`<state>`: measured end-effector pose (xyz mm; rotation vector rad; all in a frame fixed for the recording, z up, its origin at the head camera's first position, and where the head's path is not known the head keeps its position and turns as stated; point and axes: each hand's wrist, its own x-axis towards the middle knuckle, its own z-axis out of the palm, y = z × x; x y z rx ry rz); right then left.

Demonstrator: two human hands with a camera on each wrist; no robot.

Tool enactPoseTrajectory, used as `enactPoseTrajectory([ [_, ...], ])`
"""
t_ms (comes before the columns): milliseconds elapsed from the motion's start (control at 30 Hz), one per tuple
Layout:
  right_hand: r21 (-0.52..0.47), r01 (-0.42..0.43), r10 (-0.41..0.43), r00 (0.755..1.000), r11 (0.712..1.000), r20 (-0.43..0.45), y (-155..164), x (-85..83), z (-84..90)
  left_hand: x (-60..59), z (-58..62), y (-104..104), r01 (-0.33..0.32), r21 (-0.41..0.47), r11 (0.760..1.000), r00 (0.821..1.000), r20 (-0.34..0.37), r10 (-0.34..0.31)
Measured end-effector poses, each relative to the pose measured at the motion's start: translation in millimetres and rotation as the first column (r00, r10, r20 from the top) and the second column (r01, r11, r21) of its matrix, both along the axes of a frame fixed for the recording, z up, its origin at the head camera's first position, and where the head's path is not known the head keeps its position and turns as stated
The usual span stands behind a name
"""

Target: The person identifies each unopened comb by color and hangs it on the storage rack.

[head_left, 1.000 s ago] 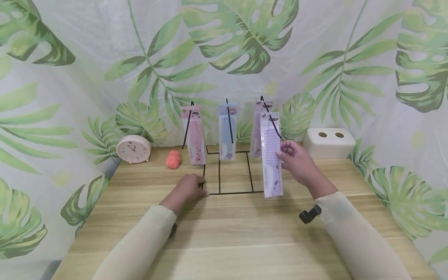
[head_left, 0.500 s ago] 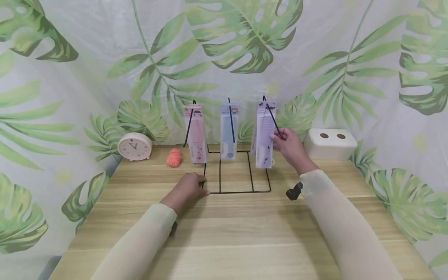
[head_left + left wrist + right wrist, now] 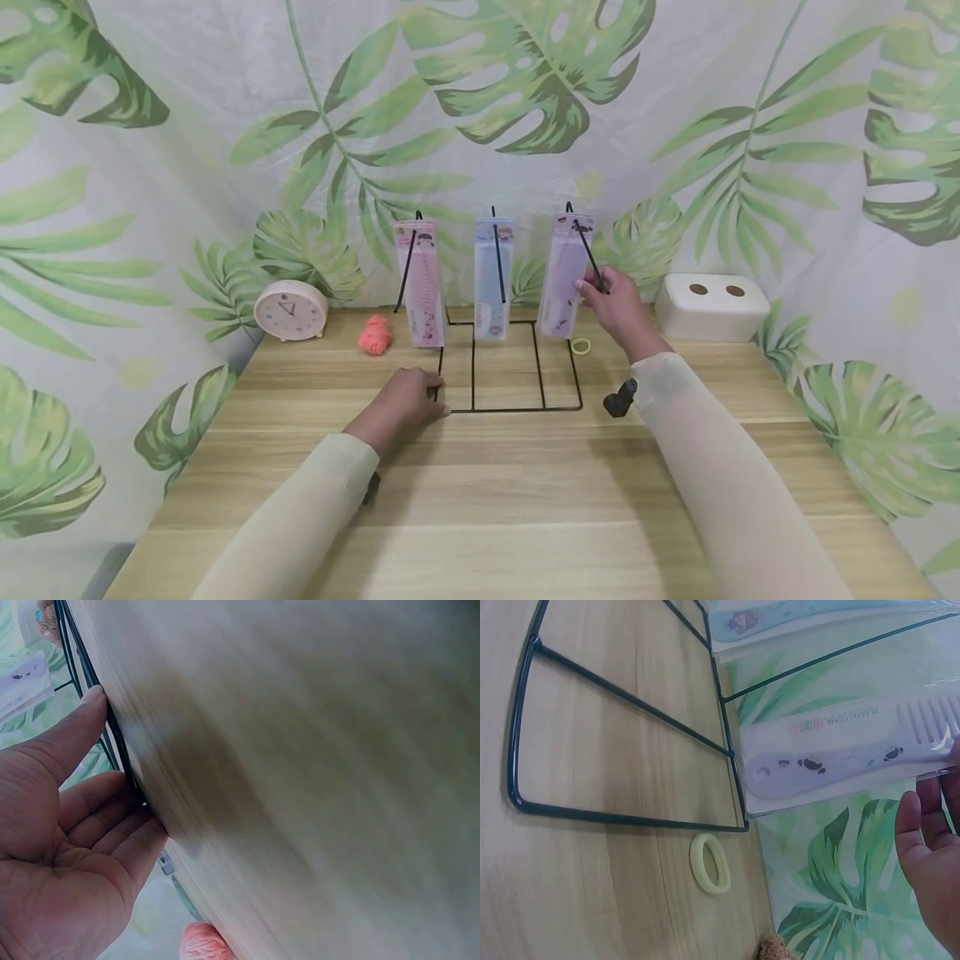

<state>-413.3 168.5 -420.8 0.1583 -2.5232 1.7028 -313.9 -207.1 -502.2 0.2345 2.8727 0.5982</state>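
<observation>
On the table stands a black wire display rack (image 3: 517, 409) with three hooks. Pink comb packets (image 3: 423, 283) hang on the left hook, a blue comb packet (image 3: 493, 279) on the middle one. Purple comb packets (image 3: 564, 275) hang on the right hook, slightly tilted. My right hand (image 3: 617, 310) pinches the right edge of the front purple packet, beside the hook's rod. Through its clear film the right wrist view shows a lilac comb (image 3: 817, 769). My left hand (image 3: 408, 396) holds the rack base at its front left corner, thumb on the wire (image 3: 116, 735), fingers curled against the side bar.
A pale yellow ring (image 3: 581, 347) lies beside the base's right side. At the back left are a round clock (image 3: 291, 310) and coral yarn (image 3: 375, 335). A white box with two holes (image 3: 712, 308) stands back right, before a leaf-print cloth.
My right hand has moved the front purple packet back and up along the right hook until it overlaps the one behind. The left hand stays at the rack corner.
</observation>
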Motion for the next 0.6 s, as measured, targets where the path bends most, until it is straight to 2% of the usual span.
enactPoseTrajectory([
  [233, 0.013, 0.031, -0.03, 0.999, 0.999, -0.045, 1.5, -1.3, -1.5, -0.3, 0.6, 1.9, 0.015, 0.003, 1.0, 1.0, -0.007, -0.015],
  [600, -0.032, 0.019, -0.02, 0.999, 0.999, -0.026, 2.3, 2.0, -4.1, 0.4, 1.0, -4.4, 0.037, 0.007, 0.999, 0.999, -0.021, -0.037],
])
